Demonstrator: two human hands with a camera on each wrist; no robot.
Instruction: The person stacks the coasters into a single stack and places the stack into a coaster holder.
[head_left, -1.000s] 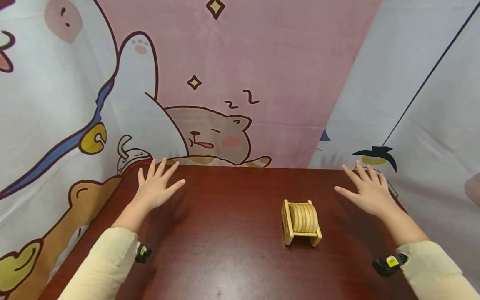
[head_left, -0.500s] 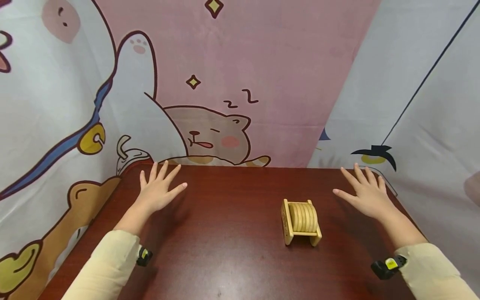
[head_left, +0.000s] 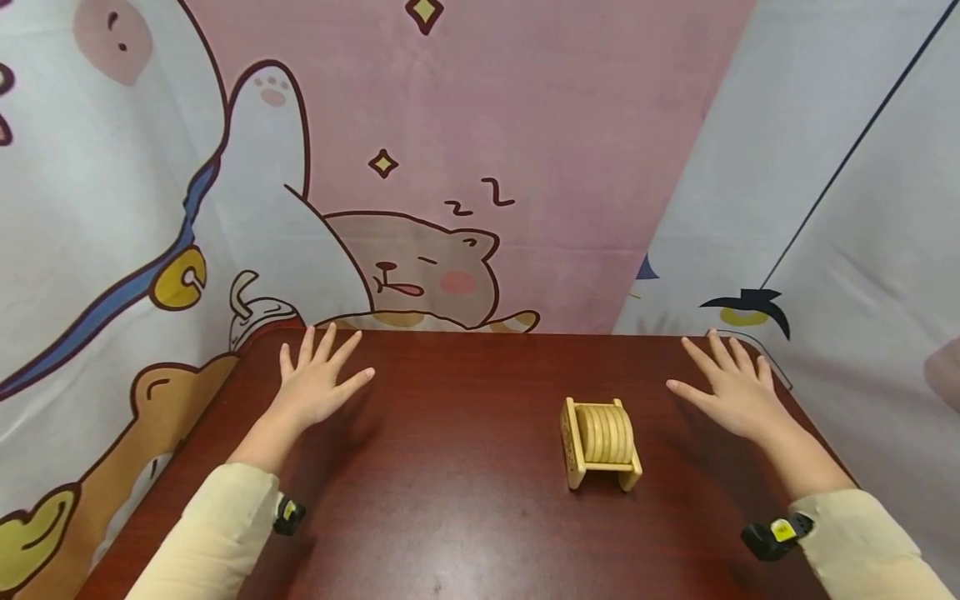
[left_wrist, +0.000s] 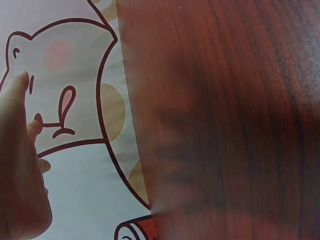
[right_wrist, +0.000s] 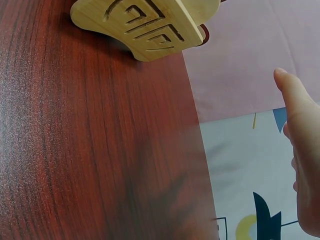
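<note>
A light wooden coaster rack (head_left: 573,446) stands right of the table's middle, with several round wooden coasters (head_left: 606,435) upright side by side in it. In the right wrist view the rack's side panel (right_wrist: 150,30) shows a carved pattern. My left hand (head_left: 313,387) hovers over the far left part of the table, fingers spread, holding nothing. To the right of the rack, my right hand (head_left: 738,392) hovers the same way, spread and apart from it. The left wrist view shows only the left thumb side (left_wrist: 20,165) and fingertips, with no object near.
The dark red-brown wooden table (head_left: 450,517) reaches back to a cloth backdrop (head_left: 570,167) printed with cartoon animals. Cloth also hangs along the left and right sides. Each wrist carries a small black camera (head_left: 776,536) near a cream sleeve (head_left: 862,533).
Both hands moved slightly inward and lower early on, then stayed nearly still. The head view shifted slightly. The rack stays in place on the table.
</note>
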